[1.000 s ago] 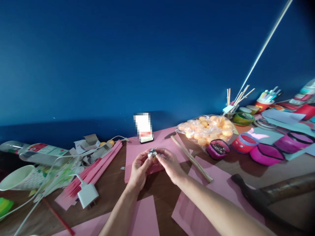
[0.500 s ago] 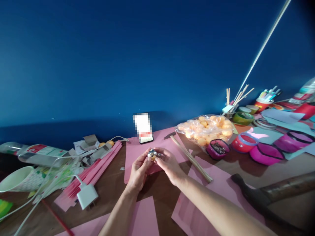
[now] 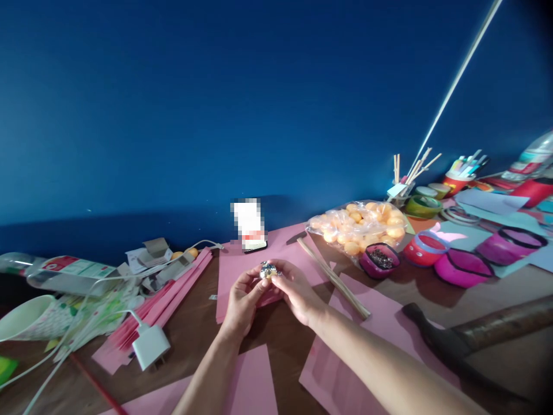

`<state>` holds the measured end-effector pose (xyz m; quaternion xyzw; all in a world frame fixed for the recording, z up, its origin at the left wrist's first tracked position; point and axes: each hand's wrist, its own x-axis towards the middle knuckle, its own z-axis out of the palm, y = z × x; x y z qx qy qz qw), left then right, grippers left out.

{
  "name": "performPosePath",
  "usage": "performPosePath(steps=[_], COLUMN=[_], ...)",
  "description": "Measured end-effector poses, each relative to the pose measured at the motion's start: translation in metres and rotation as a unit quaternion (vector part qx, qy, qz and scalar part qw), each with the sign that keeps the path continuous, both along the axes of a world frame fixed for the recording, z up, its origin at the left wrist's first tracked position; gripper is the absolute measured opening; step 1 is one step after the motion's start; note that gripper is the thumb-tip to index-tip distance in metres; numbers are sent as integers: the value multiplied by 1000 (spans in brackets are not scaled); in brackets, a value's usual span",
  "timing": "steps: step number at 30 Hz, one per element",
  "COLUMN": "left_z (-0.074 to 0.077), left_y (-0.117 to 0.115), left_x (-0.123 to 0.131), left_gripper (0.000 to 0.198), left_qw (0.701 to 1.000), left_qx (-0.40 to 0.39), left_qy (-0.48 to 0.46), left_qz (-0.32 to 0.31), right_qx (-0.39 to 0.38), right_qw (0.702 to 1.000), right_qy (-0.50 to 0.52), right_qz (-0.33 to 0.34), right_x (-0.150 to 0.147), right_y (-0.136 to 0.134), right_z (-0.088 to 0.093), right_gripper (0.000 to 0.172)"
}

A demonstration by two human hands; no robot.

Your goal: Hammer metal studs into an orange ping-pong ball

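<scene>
Between my two hands is a small shiny silver-and-gold piece (image 3: 268, 270), rounded in shape; its exact kind I cannot make out. Thumb and fingers of my left hand (image 3: 242, 300) pinch it from the left. From the other side my right hand (image 3: 299, 293) grips it too, thumb and fingers closed round it. Both hands hover above pink paper sheets (image 3: 228, 271) on the brown table. Behind them a phone with a blurred screen (image 3: 250, 225) leans upright near the blue wall.
To the right lie a wooden stick (image 3: 334, 279), a bag of orange balls (image 3: 358, 225), a dark pink tub of small metal bits (image 3: 379, 260) and a hammer (image 3: 458, 340). On the left are a white charger (image 3: 150, 346), a plastic bottle (image 3: 73, 274) and pink paper strips (image 3: 147, 314).
The shiny piece has been turned a little between my fingers, so its surface looks different. Both hands keep their hold; the whole view has shifted slightly.
</scene>
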<state>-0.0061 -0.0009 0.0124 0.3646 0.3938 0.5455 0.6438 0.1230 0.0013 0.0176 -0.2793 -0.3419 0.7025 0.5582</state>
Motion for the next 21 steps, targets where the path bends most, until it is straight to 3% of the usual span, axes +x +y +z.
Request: performPosePath(steps=[8,21], left_z=[-1,-5], left_y=[2,2], left_x=[0,0], left_gripper=[36,33], left_qw=[1000,999], left_qx=[15,45], left_qy=[11,8], left_qz=[-4,-1], right_qx=[5,13], right_qw=[1000,999], right_qy=[-2,-37], right_qz=[0,-4], right_x=[-1,-1], right_y=[1,1], right_z=[0,0], right_gripper=[28,30])
